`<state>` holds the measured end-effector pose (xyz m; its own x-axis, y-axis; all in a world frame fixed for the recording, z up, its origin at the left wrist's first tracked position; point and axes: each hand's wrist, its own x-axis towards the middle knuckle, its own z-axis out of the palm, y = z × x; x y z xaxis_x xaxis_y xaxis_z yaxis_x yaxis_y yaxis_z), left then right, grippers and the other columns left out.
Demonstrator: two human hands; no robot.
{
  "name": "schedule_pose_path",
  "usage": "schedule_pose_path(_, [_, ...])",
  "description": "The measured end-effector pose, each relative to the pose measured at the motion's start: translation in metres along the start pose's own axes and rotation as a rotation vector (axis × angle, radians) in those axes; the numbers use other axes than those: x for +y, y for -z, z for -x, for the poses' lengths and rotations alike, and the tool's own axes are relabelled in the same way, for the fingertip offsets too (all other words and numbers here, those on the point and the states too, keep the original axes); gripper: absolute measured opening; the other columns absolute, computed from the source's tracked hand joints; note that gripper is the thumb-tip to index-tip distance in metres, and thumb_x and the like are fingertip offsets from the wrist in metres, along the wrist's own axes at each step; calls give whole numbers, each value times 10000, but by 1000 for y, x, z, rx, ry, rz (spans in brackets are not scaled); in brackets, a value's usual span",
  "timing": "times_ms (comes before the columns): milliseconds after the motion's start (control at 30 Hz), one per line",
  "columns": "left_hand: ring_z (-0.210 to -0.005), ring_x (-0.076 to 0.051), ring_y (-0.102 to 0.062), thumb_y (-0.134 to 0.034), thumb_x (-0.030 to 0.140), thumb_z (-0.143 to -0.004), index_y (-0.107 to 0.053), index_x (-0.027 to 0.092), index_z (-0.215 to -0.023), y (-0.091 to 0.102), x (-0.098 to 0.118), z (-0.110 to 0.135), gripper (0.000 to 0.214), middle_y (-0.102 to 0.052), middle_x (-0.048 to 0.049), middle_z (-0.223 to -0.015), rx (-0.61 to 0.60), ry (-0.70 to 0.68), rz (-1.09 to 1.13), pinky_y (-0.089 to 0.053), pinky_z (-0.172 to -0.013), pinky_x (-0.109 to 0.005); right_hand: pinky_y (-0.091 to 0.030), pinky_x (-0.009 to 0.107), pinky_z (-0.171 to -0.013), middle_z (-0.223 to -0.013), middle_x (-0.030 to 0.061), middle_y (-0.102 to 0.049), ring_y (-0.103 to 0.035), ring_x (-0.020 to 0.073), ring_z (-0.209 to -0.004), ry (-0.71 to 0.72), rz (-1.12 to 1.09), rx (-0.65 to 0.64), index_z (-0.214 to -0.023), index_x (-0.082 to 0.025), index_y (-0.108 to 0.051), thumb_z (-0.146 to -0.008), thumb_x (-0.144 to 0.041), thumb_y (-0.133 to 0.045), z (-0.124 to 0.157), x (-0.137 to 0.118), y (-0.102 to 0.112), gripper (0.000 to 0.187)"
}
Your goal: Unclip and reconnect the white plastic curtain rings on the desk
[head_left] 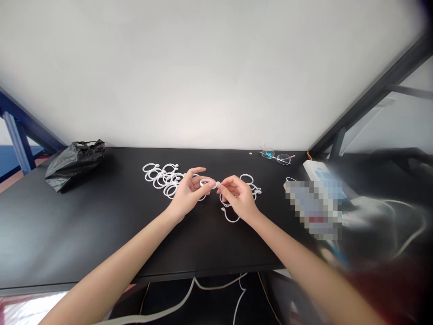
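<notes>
Above the middle of the black table, a small white ring [207,182] with a little knob is held between both hands. My left hand [191,189] pinches it between thumb and fingers, with its index finger stretched out above. From the other side, the fingertips of my right hand [237,194] close on the knob end. Several similar white rings [160,175] lie in an overlapping pile beside my left hand. Around and partly behind my right hand lie more white rings [246,177], including a loop with its ends apart [232,220].
A black plastic bag [76,163] sits at the table's [111,234] left. Eyeglasses [275,156] rest at the back right, near a blurred-out flat object [313,210] and a white box [321,174]. White cables [176,307] hang below the front edge.
</notes>
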<state>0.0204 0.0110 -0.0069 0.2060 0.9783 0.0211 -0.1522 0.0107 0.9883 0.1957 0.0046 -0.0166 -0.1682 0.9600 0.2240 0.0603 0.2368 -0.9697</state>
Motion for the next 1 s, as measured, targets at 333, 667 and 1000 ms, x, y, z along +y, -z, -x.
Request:
schedule_pose_path(333, [-665, -92, -584, -735, 432, -786, -505, 194, -1160, 2, 0, 0, 499, -689, -34, -953, -9, 26, -7, -490, -699, -276, -496, 231, -520, -746, 10, -650, -568, 93, -542, -34, -13, -37, -876, -188, -573, -879, -425, -630, 1, 1, 0, 244])
schedule_pose_path(667, [-814, -144, -606, -647, 449, -847, -551, 187, -1124, 0, -3, 1, 394, -645, -55, -996, -57, -24, -102, -514, -746, -293, -492, 229, -526, -764, 10, -655, -579, 93, -548, 12, 20, -76, -884, -187, -586, -898, -413, -613, 2, 2, 0, 228])
schedule_pose_path(1000, [-637, -143, -541, -563, 515, -884, -587, 188, -1034, -1, -6, 5, 361, -552, 1, -707, -69, -93, -346, -436, -509, -232, -494, 246, -536, -763, 6, -656, -572, 93, -529, 56, 1, -95, -872, -193, -563, -899, -423, -610, 5, 5, -2, 236])
